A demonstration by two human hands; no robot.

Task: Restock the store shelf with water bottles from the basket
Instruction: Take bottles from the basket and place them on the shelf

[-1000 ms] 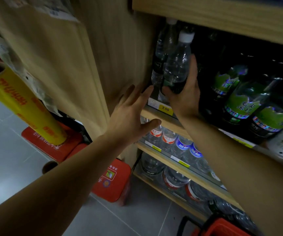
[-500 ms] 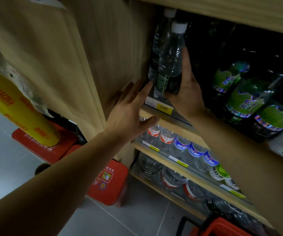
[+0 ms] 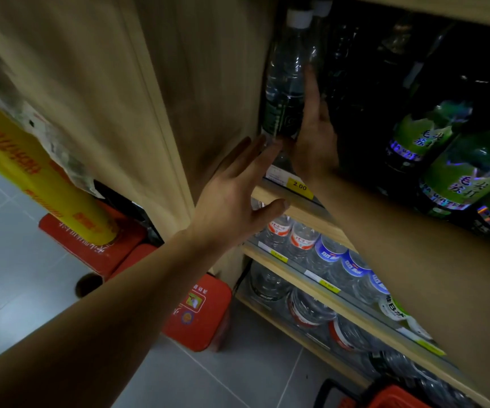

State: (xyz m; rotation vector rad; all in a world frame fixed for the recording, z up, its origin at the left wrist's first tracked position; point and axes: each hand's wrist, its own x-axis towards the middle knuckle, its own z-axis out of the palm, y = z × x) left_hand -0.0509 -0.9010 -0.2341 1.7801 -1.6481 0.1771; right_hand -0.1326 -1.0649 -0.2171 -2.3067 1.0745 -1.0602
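The bottle [image 3: 286, 83] stood upright at the shelf's [image 3: 302, 206] left end, my right hand [image 3: 314, 134] flat against it, left hand [image 3: 238, 195] spread empty below; seating looked nearly done, with the basket [image 3: 385, 397] possibly holding more.

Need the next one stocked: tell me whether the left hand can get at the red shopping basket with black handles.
Probably not from here: the left hand is raised by the clear water bottle, while the basket sits on the floor below the right forearm.
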